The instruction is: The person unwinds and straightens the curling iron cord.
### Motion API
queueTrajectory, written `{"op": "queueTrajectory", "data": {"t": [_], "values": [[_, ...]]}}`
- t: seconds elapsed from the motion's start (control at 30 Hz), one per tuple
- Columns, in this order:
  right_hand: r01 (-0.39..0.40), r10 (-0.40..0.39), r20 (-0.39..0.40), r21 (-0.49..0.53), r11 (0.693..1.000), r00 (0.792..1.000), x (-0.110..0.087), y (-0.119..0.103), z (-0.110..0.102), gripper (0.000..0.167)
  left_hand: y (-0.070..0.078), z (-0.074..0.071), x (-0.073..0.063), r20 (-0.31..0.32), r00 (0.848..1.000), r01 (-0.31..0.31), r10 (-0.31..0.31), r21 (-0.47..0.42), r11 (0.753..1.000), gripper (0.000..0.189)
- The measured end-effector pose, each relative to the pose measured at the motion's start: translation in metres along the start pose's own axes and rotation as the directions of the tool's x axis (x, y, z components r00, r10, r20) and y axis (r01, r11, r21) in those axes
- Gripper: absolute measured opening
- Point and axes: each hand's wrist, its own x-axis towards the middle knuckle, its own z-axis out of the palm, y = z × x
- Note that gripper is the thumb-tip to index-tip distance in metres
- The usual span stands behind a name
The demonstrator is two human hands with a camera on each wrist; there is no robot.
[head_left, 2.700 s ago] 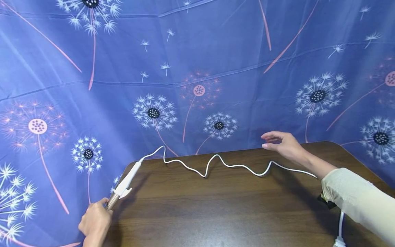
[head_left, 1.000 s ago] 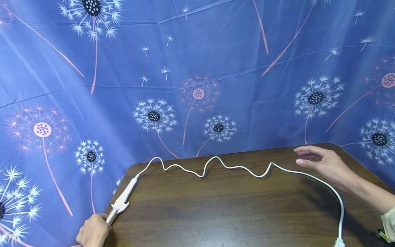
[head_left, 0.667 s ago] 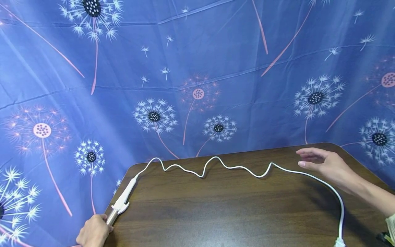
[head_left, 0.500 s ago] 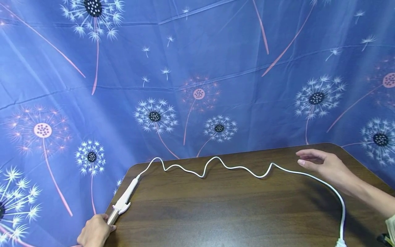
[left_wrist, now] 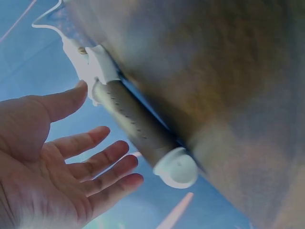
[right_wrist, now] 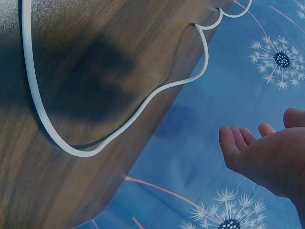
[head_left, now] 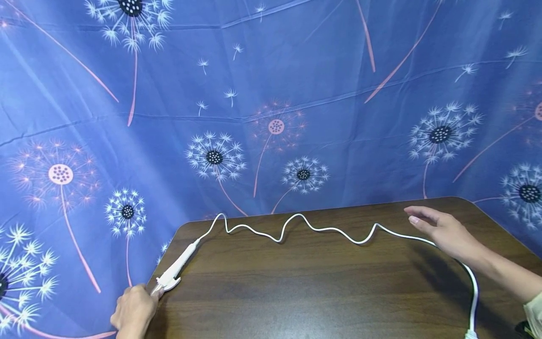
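A curling iron (head_left: 179,261) lies slanted along the table's left side. Its white handle points to the far edge, and its gold barrel (left_wrist: 136,121) ends in a white tip in the left wrist view. Beside the barrel is my left hand (left_wrist: 52,167), fingers extended and apart, thumb tip right at the clamp end. From the head, that left hand (head_left: 136,308) covers most of the barrel. My right hand (head_left: 450,233) hovers over the right part of the white cord (head_left: 334,229), fingers loosely bent, holding nothing.
The brown wooden table (head_left: 296,292) has a rounded far edge. Behind it hangs a blue curtain (head_left: 338,122) with dandelion prints. The cord waves along the back of the table, bends down on the right and meets a white plug-like end (head_left: 471,334).
Since the oldest frame my right hand has moved right and the iron has been lowered. In the last half second my left hand has shifted up the barrel towards the handle.
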Motion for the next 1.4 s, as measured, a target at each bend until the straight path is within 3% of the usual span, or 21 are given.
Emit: {"op": "queueTrajectory", "data": {"t": [0.2, 0.3, 0.37, 0.53, 0.77, 1.03, 1.27, 1.4], "values": [[0.010, -0.010, 0.018, -0.014, 1.000, 1.000, 0.001, -0.002, 0.002, 0.042, 0.019, -0.007, 0.000, -0.018, 0.999, -0.046, 0.045, -0.018, 0.999, 0.058], [0.015, -0.014, 0.012, -0.029, 0.999, 1.000, 0.001, -0.002, 0.003, 0.043, 0.029, -0.011, -0.001, -0.010, 0.993, -0.114, 0.113, -0.019, 0.993, 0.062], [0.025, -0.024, 0.008, -0.030, 0.999, 1.000, 0.001, -0.002, 0.004, 0.044, 0.036, -0.014, -0.001, -0.010, 0.983, -0.183, 0.183, -0.023, 0.983, 0.062], [0.043, -0.043, -0.012, -0.042, 0.998, 0.999, 0.003, 0.001, 0.005, 0.047, 0.052, -0.019, -0.005, -0.025, 0.937, -0.349, 0.349, -0.035, 0.936, 0.061], [0.052, -0.054, -0.027, -0.084, 0.995, 0.998, 0.002, 0.002, 0.007, 0.052, 0.069, -0.025, -0.003, 0.036, 0.910, -0.411, 0.412, -0.023, 0.911, 0.066], [0.080, -0.089, -0.040, -0.179, 0.981, 0.995, 0.004, 0.002, 0.010, 0.053, 0.065, -0.016, 0.003, 0.135, 0.878, -0.468, 0.460, 0.036, 0.883, 0.068], [0.092, -0.105, -0.025, -0.306, 0.948, 0.994, 0.001, 0.005, 0.015, 0.060, 0.058, -0.007, 0.008, 0.169, 0.849, -0.516, 0.501, 0.057, 0.855, 0.073], [0.114, -0.120, 0.008, -0.372, 0.921, 0.993, -0.002, 0.007, 0.017, 0.063, 0.051, -0.001, 0.010, 0.178, 0.847, -0.518, 0.501, 0.070, 0.852, 0.071]]}}
